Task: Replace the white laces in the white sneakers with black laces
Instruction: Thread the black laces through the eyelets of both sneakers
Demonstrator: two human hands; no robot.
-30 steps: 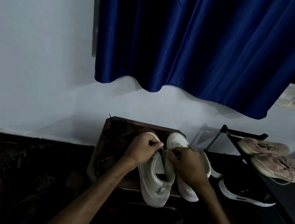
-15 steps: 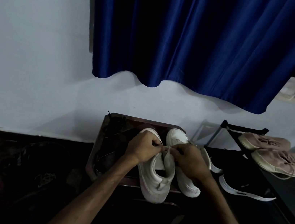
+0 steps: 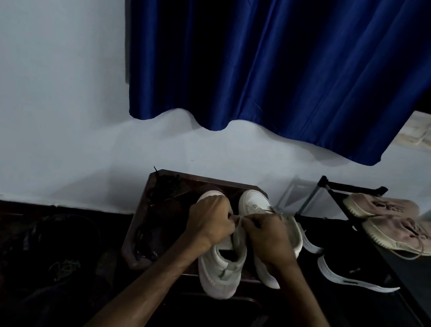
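White low-top sneakers [image 3: 221, 269] stood as a pair on a dark brown wooden worktop [image 3: 133, 237], toes to the wall and heels toward us. The nearer heel appeared to overhang the front edge. We judged this placing deliberate, since it turned the lacing upward and brought it within easy reach.

Both hands worked over the nearer shoe's throat. The left hand [image 3: 210, 219] was curled, its grip pinching a thin white lace [image 3: 238, 219] where the two hands met. The right hand [image 3: 268, 234] was curled the same way, its grip pinched on that lace from the other side, knuckles almost touching the left's. The fingertips were hidden in the dim light, so we could not tell which eyelet was being worked. Holding so close probably let one hand steady the shoe while the other drew the lace.

A dark tangle [image 3: 166, 187] lay on the worktop just left of the shoes. These were possibly the black laces, kept handy, but it was too dim to be sure.

White lacing showed on the far shoe too, so we judged the removal to be at an early stage.

A black shoe rack [image 3: 344, 185] to the right carried pale pink sneakers [image 3: 394, 224].
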